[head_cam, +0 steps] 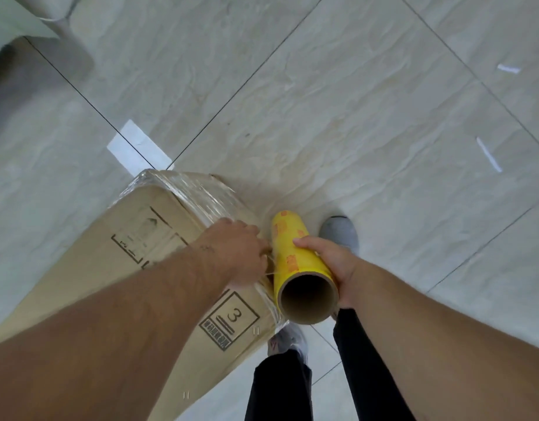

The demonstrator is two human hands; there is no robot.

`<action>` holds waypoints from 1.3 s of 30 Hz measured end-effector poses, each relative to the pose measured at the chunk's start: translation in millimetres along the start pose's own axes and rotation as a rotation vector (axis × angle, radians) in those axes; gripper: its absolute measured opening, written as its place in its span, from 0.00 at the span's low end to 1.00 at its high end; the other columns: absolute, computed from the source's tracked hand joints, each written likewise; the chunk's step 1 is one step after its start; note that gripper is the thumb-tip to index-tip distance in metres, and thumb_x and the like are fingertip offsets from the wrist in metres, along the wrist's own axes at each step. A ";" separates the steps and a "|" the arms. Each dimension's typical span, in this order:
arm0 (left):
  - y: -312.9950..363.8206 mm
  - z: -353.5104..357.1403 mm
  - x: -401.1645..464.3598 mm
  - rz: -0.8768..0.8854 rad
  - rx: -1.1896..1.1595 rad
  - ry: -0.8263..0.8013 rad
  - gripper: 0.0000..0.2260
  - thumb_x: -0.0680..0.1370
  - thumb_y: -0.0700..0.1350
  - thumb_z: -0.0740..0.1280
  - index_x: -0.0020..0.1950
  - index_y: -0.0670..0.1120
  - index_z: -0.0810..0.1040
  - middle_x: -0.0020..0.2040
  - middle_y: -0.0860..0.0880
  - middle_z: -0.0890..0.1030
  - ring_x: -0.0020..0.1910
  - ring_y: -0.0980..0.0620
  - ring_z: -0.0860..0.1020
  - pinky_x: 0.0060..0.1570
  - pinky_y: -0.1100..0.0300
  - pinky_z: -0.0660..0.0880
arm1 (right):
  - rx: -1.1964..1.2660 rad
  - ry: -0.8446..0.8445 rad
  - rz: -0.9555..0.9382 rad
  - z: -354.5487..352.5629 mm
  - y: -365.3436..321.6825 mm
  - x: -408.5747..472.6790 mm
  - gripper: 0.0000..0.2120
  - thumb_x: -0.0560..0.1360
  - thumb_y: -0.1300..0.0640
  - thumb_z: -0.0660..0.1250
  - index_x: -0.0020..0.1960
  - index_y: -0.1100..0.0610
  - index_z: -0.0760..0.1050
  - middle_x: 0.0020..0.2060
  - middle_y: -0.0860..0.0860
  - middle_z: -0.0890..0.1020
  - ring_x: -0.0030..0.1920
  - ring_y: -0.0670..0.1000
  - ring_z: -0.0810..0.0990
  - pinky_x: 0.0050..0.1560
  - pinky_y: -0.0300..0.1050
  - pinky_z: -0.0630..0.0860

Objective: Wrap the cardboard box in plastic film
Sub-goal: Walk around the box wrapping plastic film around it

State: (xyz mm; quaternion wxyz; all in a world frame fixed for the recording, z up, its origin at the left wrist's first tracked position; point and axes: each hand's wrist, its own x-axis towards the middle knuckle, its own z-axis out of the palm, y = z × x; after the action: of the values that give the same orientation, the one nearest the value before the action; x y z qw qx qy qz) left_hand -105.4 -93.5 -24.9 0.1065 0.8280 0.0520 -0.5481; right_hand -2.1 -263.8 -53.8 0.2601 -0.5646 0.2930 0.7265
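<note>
Shiny pale stone floor tiles (338, 95), thin dark lines between. White tape bits (137, 144) stuck down. Gray shape (43, 13) top left.

Left hand (238, 250) fingers hidden — cardboard box (159, 238) cut off below.

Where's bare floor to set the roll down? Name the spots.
Open tile lies right of the roll, past the grey shoe, and ahead beyond the box, right of the white tape patch. It is crowded by the box's wrapped edge, where the left hand, right hand and feet meet.
</note>
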 end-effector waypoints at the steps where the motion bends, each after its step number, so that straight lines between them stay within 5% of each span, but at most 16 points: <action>1: 1.4 0.2 -0.7 0.031 -0.032 0.008 0.24 0.85 0.57 0.49 0.79 0.56 0.68 0.79 0.47 0.69 0.76 0.44 0.69 0.74 0.42 0.65 | 0.001 0.021 -0.013 -1.3 1.5 -3.5 0.25 0.78 0.44 0.77 0.65 0.61 0.79 0.41 0.61 0.90 0.35 0.59 0.89 0.41 0.50 0.84; 3: 3.6 0.1 -2.7 0.033 -0.108 0.013 0.22 0.83 0.56 0.52 0.75 0.57 0.72 0.75 0.50 0.74 0.72 0.45 0.73 0.71 0.44 0.70 | -0.014 0.058 -0.020 -4.9 7.2 -7.4 0.25 0.77 0.45 0.78 0.65 0.59 0.79 0.42 0.61 0.90 0.38 0.60 0.89 0.45 0.53 0.86; 7: 8.9 -5.7 -4.9 -0.002 -0.135 0.017 0.21 0.82 0.56 0.52 0.72 0.57 0.74 0.71 0.51 0.78 0.67 0.45 0.77 0.66 0.46 0.74 | -0.102 0.114 -0.072 -11.8 23.3 -0.5 0.57 0.52 0.39 0.85 0.78 0.51 0.72 0.61 0.62 0.87 0.54 0.65 0.90 0.59 0.68 0.87; 10: 18.0 -6.5 -5.5 0.014 -0.059 0.038 0.22 0.83 0.57 0.53 0.73 0.57 0.75 0.70 0.50 0.79 0.66 0.44 0.78 0.65 0.49 0.74 | -0.281 0.158 -0.121 -11.8 33.1 4.3 0.67 0.48 0.35 0.82 0.84 0.49 0.63 0.68 0.59 0.81 0.60 0.65 0.86 0.65 0.67 0.84; 15: 19.0 8.7 -4.3 0.031 0.009 0.085 0.22 0.84 0.57 0.51 0.72 0.54 0.76 0.68 0.48 0.80 0.65 0.44 0.79 0.65 0.48 0.73 | -0.212 0.162 -0.119 -16.2 32.7 -3.0 0.40 0.73 0.37 0.77 0.78 0.55 0.74 0.64 0.62 0.86 0.61 0.65 0.87 0.70 0.64 0.82; 19: 18.6 19.4 -1.8 0.054 0.089 0.113 0.25 0.84 0.57 0.47 0.74 0.53 0.73 0.70 0.47 0.80 0.67 0.46 0.78 0.68 0.45 0.69 | -0.029 0.106 -0.012 -28.1 41.2 0.8 0.41 0.62 0.35 0.82 0.68 0.55 0.81 0.55 0.64 0.90 0.57 0.64 0.90 0.69 0.65 0.83; 24: 21.8 22.3 3.6 0.031 0.081 0.113 0.27 0.82 0.59 0.43 0.76 0.56 0.71 0.68 0.48 0.81 0.66 0.47 0.78 0.69 0.43 0.67 | 0.103 0.081 -0.119 -30.8 53.4 -8.9 0.15 0.82 0.45 0.73 0.56 0.57 0.79 0.30 0.58 0.87 0.37 0.59 0.84 0.44 0.53 0.82; 28: 23.8 21.2 6.3 0.020 0.088 0.120 0.29 0.81 0.59 0.41 0.74 0.57 0.73 0.64 0.48 0.82 0.62 0.47 0.80 0.67 0.44 0.69 | 0.178 -0.020 -0.082 -29.4 50.3 -5.2 0.22 0.80 0.43 0.74 0.63 0.60 0.81 0.38 0.60 0.88 0.39 0.60 0.86 0.46 0.53 0.83; 32: 28.9 18.4 7.1 0.010 0.079 0.115 0.25 0.84 0.58 0.44 0.72 0.57 0.74 0.64 0.49 0.82 0.62 0.48 0.80 0.67 0.47 0.70 | 0.126 -0.032 -0.051 -33.5 50.8 -4.7 0.19 0.81 0.44 0.73 0.59 0.59 0.80 0.37 0.60 0.88 0.39 0.60 0.85 0.45 0.52 0.83; 35: 31.1 17.6 5.7 0.009 0.056 0.124 0.22 0.84 0.57 0.46 0.66 0.57 0.78 0.61 0.50 0.83 0.59 0.48 0.80 0.64 0.48 0.71 | 0.030 0.014 -0.053 -38.1 58.1 -5.7 0.21 0.79 0.46 0.76 0.63 0.59 0.78 0.47 0.62 0.87 0.44 0.61 0.87 0.54 0.59 0.85; 39: 30.8 25.8 7.9 0.007 0.096 0.138 0.26 0.81 0.60 0.44 0.61 0.56 0.80 0.56 0.51 0.83 0.54 0.49 0.81 0.62 0.46 0.73 | -0.171 0.107 -0.084 -41.4 79.7 15.7 0.50 0.59 0.37 0.82 0.77 0.49 0.70 0.60 0.60 0.86 0.54 0.64 0.89 0.62 0.67 0.86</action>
State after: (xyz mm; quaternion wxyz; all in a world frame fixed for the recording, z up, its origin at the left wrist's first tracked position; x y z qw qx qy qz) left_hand -119.2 -129.7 -38.2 0.0646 0.8682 0.0301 -0.4911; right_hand -34.5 -348.1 -66.5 0.2251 -0.6344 0.2193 0.7063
